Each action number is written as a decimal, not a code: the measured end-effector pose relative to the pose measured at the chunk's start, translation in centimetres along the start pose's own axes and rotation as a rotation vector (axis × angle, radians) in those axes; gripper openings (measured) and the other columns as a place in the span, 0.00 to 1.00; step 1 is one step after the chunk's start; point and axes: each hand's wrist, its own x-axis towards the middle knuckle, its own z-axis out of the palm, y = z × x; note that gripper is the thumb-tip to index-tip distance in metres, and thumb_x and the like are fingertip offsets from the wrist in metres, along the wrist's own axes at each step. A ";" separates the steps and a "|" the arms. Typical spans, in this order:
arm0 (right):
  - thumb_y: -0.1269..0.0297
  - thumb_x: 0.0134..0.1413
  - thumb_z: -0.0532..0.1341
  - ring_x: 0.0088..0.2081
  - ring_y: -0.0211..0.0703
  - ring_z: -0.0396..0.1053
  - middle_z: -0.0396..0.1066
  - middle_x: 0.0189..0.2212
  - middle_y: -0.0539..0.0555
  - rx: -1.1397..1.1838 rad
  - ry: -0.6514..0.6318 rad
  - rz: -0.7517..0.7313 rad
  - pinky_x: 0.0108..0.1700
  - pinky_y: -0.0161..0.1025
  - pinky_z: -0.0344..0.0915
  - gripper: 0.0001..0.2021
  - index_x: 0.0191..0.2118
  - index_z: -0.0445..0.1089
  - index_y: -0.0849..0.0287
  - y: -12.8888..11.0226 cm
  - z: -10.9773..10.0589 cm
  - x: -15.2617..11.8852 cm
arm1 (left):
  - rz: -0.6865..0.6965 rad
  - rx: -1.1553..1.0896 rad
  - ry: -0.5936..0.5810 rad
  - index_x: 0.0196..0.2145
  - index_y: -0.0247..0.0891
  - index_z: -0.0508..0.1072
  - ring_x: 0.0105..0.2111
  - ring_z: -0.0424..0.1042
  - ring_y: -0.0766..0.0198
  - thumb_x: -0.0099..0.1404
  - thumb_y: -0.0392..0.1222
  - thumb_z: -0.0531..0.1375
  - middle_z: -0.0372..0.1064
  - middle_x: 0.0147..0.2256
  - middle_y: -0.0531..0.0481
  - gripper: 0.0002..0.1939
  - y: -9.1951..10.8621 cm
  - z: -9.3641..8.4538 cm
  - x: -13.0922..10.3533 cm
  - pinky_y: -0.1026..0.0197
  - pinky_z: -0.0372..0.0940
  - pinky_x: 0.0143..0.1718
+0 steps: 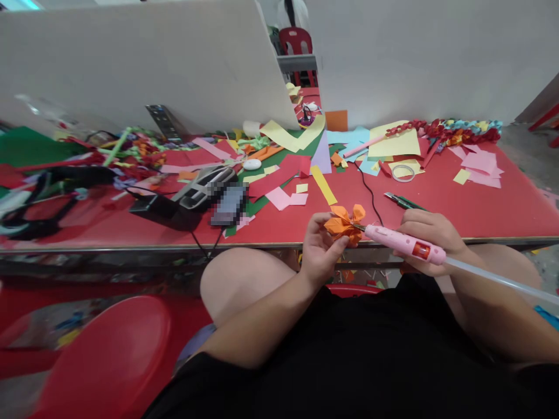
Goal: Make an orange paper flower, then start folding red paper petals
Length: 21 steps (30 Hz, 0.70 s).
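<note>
Red table (pixel 463 212), white partition (pixel 414 64): left hand (pixel 318 250) grips paper flower (pixel 339 224), right hand (pixel 432 228) glue gun (pixel 395 240).

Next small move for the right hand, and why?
Probably squeeze out a little glue: the right hand grips the pink glue gun, a glue stick in its back, and its tip is at the orange paper flower in the left hand.

Pale panels (pixel 131 64), red tabletop (pixel 463 209), round red stool (pixel 109 355), red chair (pixel 296 39) behind the panels
</note>
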 end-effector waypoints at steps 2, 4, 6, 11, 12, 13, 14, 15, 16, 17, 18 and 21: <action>0.52 0.78 0.59 0.32 0.48 0.66 0.72 0.31 0.54 -0.021 -0.002 -0.016 0.33 0.46 0.63 0.13 0.44 0.74 0.53 0.1 -0.1 -0.1 | 0.002 -0.008 -0.004 0.57 0.51 0.74 0.44 0.83 0.63 0.70 0.47 0.78 0.75 0.54 0.49 0.24 -0.1 -0.1 0.0 0.66 0.83 0.35; 0.48 0.80 0.57 0.32 0.48 0.67 0.72 0.32 0.54 -0.062 -0.019 -0.028 0.33 0.46 0.63 0.17 0.46 0.76 0.55 0.0 -0.3 -0.2 | 0.009 -0.024 -0.018 0.57 0.52 0.75 0.43 0.83 0.64 0.71 0.46 0.77 0.75 0.54 0.50 0.23 -0.1 -0.1 0.0 0.66 0.83 0.35; 0.49 0.81 0.57 0.33 0.48 0.67 0.72 0.32 0.55 -0.118 -0.036 -0.032 0.33 0.45 0.62 0.18 0.47 0.77 0.56 -0.2 -0.6 -0.2 | 0.024 -0.033 -0.027 0.57 0.52 0.75 0.42 0.83 0.65 0.71 0.45 0.77 0.74 0.53 0.51 0.21 -0.2 -0.1 0.0 0.67 0.83 0.34; 0.49 0.81 0.57 0.32 0.47 0.65 0.71 0.31 0.54 -0.161 -0.049 -0.019 0.31 0.44 0.60 0.18 0.46 0.77 0.55 -0.6 -0.8 -0.1 | 0.087 -0.010 -0.014 0.56 0.53 0.75 0.43 0.83 0.65 0.71 0.43 0.77 0.73 0.52 0.52 0.21 -0.1 0.0 0.1 0.66 0.84 0.36; 0.47 0.81 0.56 0.32 0.47 0.66 0.71 0.31 0.54 -0.142 -0.044 -0.009 0.31 0.45 0.60 0.19 0.45 0.77 0.55 -0.7 -0.7 -0.1 | 0.092 -0.001 -0.004 0.55 0.53 0.75 0.44 0.83 0.64 0.70 0.43 0.78 0.73 0.52 0.52 0.21 -0.1 0.1 0.2 0.64 0.84 0.37; 0.46 0.81 0.56 0.32 0.47 0.66 0.72 0.31 0.54 -0.119 -0.033 0.003 0.31 0.45 0.61 0.20 0.45 0.77 0.54 -0.8 -0.5 0.0 | 0.096 0.013 0.010 0.54 0.52 0.75 0.44 0.82 0.63 0.70 0.43 0.78 0.73 0.52 0.51 0.21 0.1 0.1 0.2 0.63 0.85 0.39; 0.45 0.80 0.57 0.31 0.47 0.66 0.72 0.31 0.54 -0.094 -0.016 0.023 0.31 0.45 0.62 0.20 0.45 0.77 0.54 -1.0 -0.4 0.0 | 0.105 0.031 0.027 0.53 0.51 0.75 0.44 0.82 0.63 0.69 0.43 0.78 0.73 0.51 0.51 0.21 0.2 0.2 0.2 0.62 0.85 0.40; 0.45 0.79 0.59 0.31 0.47 0.66 0.72 0.30 0.54 -0.066 0.010 0.050 0.31 0.46 0.62 0.18 0.43 0.77 0.53 -1.1 -0.3 0.1 | 0.124 0.050 0.042 0.52 0.50 0.75 0.45 0.82 0.63 0.68 0.43 0.79 0.73 0.50 0.51 0.20 0.3 0.2 0.1 0.61 0.85 0.43; 0.47 0.77 0.62 0.29 0.47 0.66 0.72 0.29 0.54 -0.033 0.047 0.081 0.31 0.46 0.62 0.16 0.41 0.76 0.53 -1.3 -0.2 0.2 | 0.150 0.071 0.052 0.50 0.50 0.76 0.46 0.81 0.63 0.68 0.43 0.79 0.73 0.49 0.51 0.20 0.5 0.3 0.1 0.61 0.85 0.45; 0.49 0.75 0.65 0.28 0.46 0.65 0.71 0.28 0.53 0.006 0.088 0.128 0.30 0.46 0.62 0.15 0.39 0.75 0.53 -1.4 -0.3 0.2 | 0.176 0.091 0.054 0.49 0.49 0.76 0.46 0.80 0.63 0.67 0.43 0.79 0.73 0.47 0.51 0.19 0.6 0.3 0.1 0.61 0.84 0.47; 0.51 0.73 0.68 0.27 0.45 0.65 0.71 0.27 0.52 0.047 0.124 0.190 0.30 0.45 0.62 0.13 0.37 0.75 0.52 -1.3 -0.4 0.3 | 0.195 0.106 0.049 0.49 0.48 0.77 0.46 0.80 0.64 0.67 0.43 0.79 0.73 0.46 0.51 0.19 0.7 0.3 0.0 0.61 0.84 0.48; 0.49 0.71 0.69 0.29 0.47 0.72 0.76 0.29 0.53 0.149 0.140 0.448 0.31 0.44 0.68 0.12 0.41 0.81 0.52 0.4 -1.4 -0.2 | 0.142 0.117 0.033 0.50 0.48 0.76 0.41 0.79 0.64 0.68 0.45 0.78 0.73 0.46 0.50 0.19 0.7 0.4 -0.1 0.62 0.83 0.40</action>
